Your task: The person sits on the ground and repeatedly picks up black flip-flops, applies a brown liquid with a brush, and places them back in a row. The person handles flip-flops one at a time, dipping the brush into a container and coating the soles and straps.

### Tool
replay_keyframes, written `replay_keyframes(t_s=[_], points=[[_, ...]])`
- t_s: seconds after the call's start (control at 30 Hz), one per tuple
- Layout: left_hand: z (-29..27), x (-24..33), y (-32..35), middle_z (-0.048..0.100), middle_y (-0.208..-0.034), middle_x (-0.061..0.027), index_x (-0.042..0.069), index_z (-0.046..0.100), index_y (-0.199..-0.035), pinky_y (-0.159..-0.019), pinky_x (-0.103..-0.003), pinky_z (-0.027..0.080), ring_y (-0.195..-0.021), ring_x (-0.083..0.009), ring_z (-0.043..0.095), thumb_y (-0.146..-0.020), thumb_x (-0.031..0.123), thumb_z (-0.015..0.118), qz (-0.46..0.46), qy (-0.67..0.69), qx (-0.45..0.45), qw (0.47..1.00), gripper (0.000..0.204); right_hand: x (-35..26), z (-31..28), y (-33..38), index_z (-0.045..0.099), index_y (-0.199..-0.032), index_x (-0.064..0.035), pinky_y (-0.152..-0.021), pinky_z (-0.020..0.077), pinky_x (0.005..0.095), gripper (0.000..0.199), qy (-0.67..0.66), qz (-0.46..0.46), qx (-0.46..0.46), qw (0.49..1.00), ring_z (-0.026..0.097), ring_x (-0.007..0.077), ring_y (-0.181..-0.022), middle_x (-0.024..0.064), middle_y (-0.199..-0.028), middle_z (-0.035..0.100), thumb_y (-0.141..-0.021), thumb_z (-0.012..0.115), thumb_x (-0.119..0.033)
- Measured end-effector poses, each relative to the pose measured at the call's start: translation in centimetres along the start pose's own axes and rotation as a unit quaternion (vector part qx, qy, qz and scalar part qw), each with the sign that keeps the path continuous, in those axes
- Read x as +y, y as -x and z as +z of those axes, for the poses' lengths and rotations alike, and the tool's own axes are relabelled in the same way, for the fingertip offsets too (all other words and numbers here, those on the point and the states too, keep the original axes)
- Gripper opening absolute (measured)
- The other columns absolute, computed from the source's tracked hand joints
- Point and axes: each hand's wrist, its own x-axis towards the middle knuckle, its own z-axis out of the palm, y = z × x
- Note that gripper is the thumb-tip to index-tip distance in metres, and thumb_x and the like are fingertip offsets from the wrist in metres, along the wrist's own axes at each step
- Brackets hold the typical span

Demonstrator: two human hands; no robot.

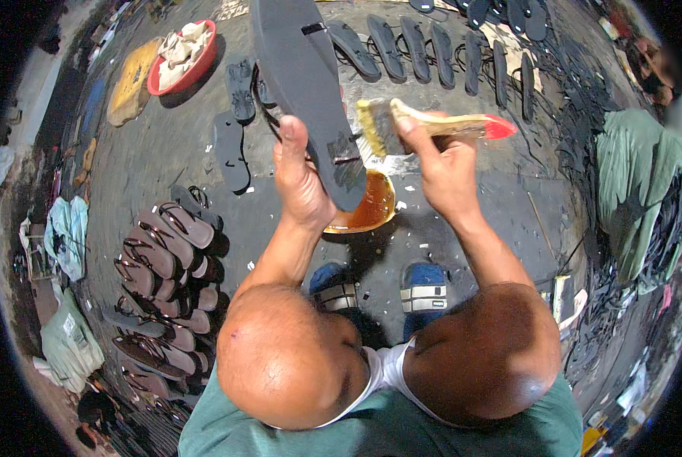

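While the person squats over a grey concrete floor, seen from above with both bare knees filling the lower part of the view, the left hand is clamped on a long dark grey rubber sandal sole, thumb pointing up along its near edge. The sole is held up in the air, slanting from the top of the view down to its rounded end, which hangs just above a shallow bowl of amber glue standing on the floor in front of the feet. A dark wet patch shows on the sole near that lower end.

The right hand is closed around the pale wooden handle of a flat brush with yellowish bristles and a red handle tip. The brush lies roughly level, its bristles just beside the right edge of the sole; whether they touch it cannot be told. The two hands are apart, each gripping its own thing.

Below the bowl, the person's blue sandals with grey straps rest on the floor. To the left, a cluster of brownish-pink finished sandals lies in overlapping rows. Along the top, a row of dark soles is laid out side by side. A red round basin holding pale cloth sits at the upper left, and a heap of green fabric lies at the right.
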Motion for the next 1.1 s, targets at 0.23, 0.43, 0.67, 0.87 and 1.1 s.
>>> replay_keyframes(t_s=[0.23, 0.43, 0.67, 0.87, 1.1], points=[[1.8, 0.7, -0.4, 0.063, -0.117, -0.0089, 0.002, 0.052, -0.131, -0.096, -0.034, 0.05, -0.107, -0.0179, 0.061, -0.092, 0.061, 0.058, -0.065, 0.094, 0.024, 0.993, 0.071, -1.3, -0.6, 0.7, 0.069, -0.1, 0.0013, -0.071, 0.0488, 0.0343, 0.014, 0.176, -0.306, -0.125, 0.927, 0.062, 0.0228, -0.077, 0.0111, -0.089, 0.068, -0.087, 0.072, -0.005], [1.4, 1.2, -0.3, 0.061, -0.121, -0.0098, 0.003, 0.052, -0.132, -0.098, -0.035, 0.048, -0.109, -0.018, 0.058, -0.091, 0.061, 0.059, -0.002, 0.081, 0.087, 0.993, 0.071, -1.2, -0.8, 3.4, 0.069, -0.1, 0.001, -0.072, 0.0491, 0.034, 0.015, 0.096, -0.191, -0.258, 0.942, 0.061, 0.0234, -0.078, 0.0111, -0.089, 0.068, -0.086, 0.072, -0.005], [1.0, 0.4, 0.4, 0.056, -0.135, -0.0123, 0.004, 0.041, -0.143, -0.112, -0.041, 0.039, -0.126, -0.0262, 0.053, -0.093, 0.059, 0.056, 0.063, -0.014, -0.003, 0.998, 0.076, 0.1, 0.5, 1.7, 0.072, -0.101, -0.0012, -0.072, 0.0498, 0.0335, 0.014, 0.143, -0.233, -0.027, 0.961, 0.064, 0.0188, -0.081, 0.0093, -0.09, 0.068, -0.089, 0.071, -0.009], [1.9, 1.9, -0.3, 0.059, -0.127, -0.0146, 0.003, 0.044, -0.14, -0.104, -0.039, 0.046, -0.118, -0.0249, 0.057, -0.094, 0.058, 0.055, 0.001, 0.097, 0.035, 0.995, 0.072, -1.3, -1.2, 2.0, 0.071, -0.106, -0.0025, -0.074, 0.0512, 0.0343, 0.02, 0.083, -0.264, 0.016, 0.961, 0.064, 0.0226, -0.085, 0.0111, -0.096, 0.069, -0.087, 0.073, -0.007], [1.4, 1.8, -0.9, 0.063, -0.119, -0.0143, 0.002, 0.054, -0.13, -0.094, -0.035, 0.053, -0.103, -0.0201, 0.063, -0.092, 0.058, 0.06, -0.072, 0.161, 0.045, 0.983, 0.069, -1.6, -0.5, 1.1, 0.073, -0.101, -0.0024, -0.07, 0.0485, 0.0365, 0.016, 0.179, -0.264, -0.147, 0.936, 0.063, 0.025, -0.078, 0.0102, -0.087, 0.068, -0.085, 0.073, -0.007]])
